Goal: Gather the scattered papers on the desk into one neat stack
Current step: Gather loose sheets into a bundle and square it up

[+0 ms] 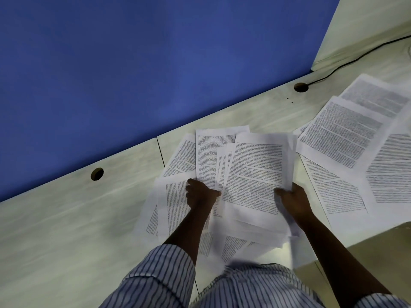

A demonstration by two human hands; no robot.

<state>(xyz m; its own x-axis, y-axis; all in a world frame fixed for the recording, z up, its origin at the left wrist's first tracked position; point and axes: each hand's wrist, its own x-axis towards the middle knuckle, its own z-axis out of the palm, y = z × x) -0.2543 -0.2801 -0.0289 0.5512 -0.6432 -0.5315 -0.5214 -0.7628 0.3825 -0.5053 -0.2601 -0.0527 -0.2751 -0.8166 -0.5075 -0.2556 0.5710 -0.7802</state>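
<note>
The desk point(66, 218) bears papers in three lots: a wide spread of right sheets point(342, 138), overlapped and askew; a fanned bundle point(255, 178) held in the middle; and left sheets point(171, 203) lying flat beside and partly under it. The largest risk, I judge, sits in the spread: its near sheets seem to reach close to the desk's front edge, and a careless drag toward the bundle could send them over. Next is the bundle itself, whose pages point at different angles and are held only low down, so inner pages may slip out or crease when it is squared. The left hand point(200, 194) grips its left edge, thumb on top. The right hand point(293, 198) pinches its right lower edge in the same way. The left forearm crosses the left sheets and could sweep or crumple them. A cable point(355, 56) runs beyond the spread and might catch a far sheet, a small risk. The picture's right edge cuts off the spread, so its count is unknown. The bundle hides whatever lies beneath it, and the fingers under it cannot be seen. Its near end is blurred, and the print is too soft to tell page order.
</note>
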